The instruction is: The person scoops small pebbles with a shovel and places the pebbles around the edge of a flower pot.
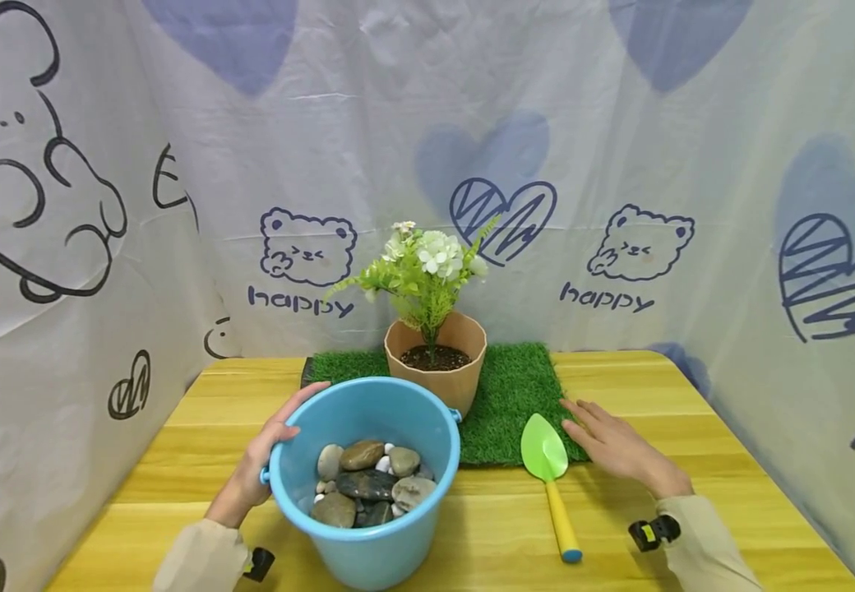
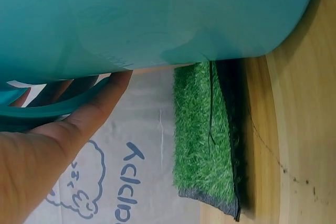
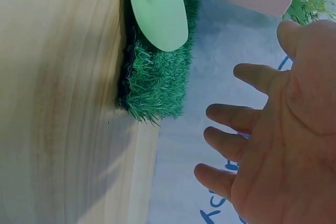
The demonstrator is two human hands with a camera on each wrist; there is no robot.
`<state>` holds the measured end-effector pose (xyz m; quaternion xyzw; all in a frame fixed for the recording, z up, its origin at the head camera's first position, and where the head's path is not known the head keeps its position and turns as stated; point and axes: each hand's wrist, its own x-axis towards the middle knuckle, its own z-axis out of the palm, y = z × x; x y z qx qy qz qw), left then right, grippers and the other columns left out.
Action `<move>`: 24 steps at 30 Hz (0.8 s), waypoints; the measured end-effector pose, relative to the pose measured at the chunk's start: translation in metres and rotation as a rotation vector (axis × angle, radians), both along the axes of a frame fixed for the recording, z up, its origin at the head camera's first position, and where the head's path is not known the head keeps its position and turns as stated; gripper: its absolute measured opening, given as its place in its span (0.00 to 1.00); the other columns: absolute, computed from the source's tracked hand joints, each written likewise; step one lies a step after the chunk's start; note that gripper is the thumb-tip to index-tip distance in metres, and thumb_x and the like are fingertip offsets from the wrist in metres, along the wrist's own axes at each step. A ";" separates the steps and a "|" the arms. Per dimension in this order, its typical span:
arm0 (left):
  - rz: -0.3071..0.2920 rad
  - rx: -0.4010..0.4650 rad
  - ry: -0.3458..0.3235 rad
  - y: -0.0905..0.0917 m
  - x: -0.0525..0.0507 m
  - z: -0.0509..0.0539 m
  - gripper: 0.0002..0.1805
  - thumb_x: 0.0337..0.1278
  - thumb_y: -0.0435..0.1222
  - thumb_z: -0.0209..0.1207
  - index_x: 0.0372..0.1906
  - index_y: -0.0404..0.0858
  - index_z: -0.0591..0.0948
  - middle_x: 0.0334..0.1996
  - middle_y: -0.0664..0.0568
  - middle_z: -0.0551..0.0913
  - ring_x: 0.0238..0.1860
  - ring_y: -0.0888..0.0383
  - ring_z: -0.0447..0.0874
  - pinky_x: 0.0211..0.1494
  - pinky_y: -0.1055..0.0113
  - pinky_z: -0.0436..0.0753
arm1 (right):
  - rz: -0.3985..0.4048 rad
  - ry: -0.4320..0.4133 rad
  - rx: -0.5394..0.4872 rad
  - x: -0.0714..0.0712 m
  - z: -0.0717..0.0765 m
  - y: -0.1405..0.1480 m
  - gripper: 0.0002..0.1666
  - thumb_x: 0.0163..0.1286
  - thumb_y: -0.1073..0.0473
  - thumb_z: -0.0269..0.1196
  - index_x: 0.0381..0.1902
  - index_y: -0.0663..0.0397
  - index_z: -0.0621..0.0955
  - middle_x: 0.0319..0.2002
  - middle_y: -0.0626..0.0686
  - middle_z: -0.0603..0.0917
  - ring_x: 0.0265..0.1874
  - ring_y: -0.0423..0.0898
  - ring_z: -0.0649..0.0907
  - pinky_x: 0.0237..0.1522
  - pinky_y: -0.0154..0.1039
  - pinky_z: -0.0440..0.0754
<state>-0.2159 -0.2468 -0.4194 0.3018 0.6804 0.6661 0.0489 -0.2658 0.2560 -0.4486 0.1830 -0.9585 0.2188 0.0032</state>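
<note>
Nearest the camera stands a blue bucket (image 1: 379,555), front and left of centre at the tabletop's (image 1: 490,534) near side, its mouth facing up so that everything inside shows. Its lower part holds stones (image 1: 365,487), brown, grey and nearly black, with small white ones between them; their weight probably explains why the rim is being held. Of the two hands, the left hand (image 1: 259,456) grips that rim at the bucket's left side, thumb over the edge and fingers along the outside, which likely serves to steady or guide it. Whether the base bears fully on the wood, I cannot tell.

Just behind, a tan flowerpot (image 1: 445,385) stands on a green grass mat (image 1: 519,390), perhaps set there to keep soil off the wood. Dark soil (image 1: 435,358) fills it, and a white-flowered plant (image 1: 427,275) rises upright from the middle.

Right of the bucket lies a trowel (image 1: 548,485), its green blade resting over the mat's front edge and its yellow handle pointing toward the person, presumably for easy reach. Beside the blade, the right hand (image 1: 608,440) hovers with fingers spread and nothing in it. Printed cloth (image 1: 368,148) hangs around the back and sides.
</note>
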 end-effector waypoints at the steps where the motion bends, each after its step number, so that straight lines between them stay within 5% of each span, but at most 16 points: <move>1: 0.003 0.000 0.004 0.001 0.000 0.000 0.35 0.62 0.30 0.29 0.76 0.32 0.46 0.71 0.42 0.60 0.68 0.54 0.68 0.64 0.60 0.71 | 0.005 -0.005 -0.007 0.001 0.000 0.000 0.37 0.80 0.40 0.38 0.76 0.56 0.59 0.73 0.71 0.57 0.71 0.72 0.58 0.66 0.72 0.53; 8: 0.037 -0.015 0.015 0.010 -0.002 -0.002 0.35 0.61 0.31 0.31 0.76 0.33 0.49 0.72 0.39 0.57 0.68 0.54 0.68 0.64 0.61 0.71 | 0.015 -0.012 -0.027 0.002 0.001 0.003 0.38 0.79 0.37 0.40 0.76 0.54 0.60 0.73 0.69 0.58 0.71 0.70 0.61 0.66 0.69 0.57; 15: 0.047 -0.002 0.021 0.019 -0.001 -0.001 0.35 0.62 0.31 0.31 0.76 0.34 0.51 0.70 0.47 0.62 0.67 0.55 0.69 0.64 0.57 0.70 | 0.037 0.030 -0.043 0.000 0.003 -0.006 0.33 0.76 0.42 0.52 0.68 0.58 0.72 0.65 0.62 0.75 0.64 0.63 0.74 0.64 0.62 0.69; 24: 0.078 -0.032 0.018 0.029 -0.004 -0.002 0.36 0.61 0.32 0.32 0.77 0.35 0.50 0.73 0.35 0.55 0.67 0.56 0.69 0.64 0.48 0.68 | 0.097 0.041 -0.032 0.000 0.000 -0.013 0.28 0.73 0.48 0.58 0.61 0.61 0.78 0.55 0.58 0.84 0.54 0.56 0.82 0.58 0.56 0.77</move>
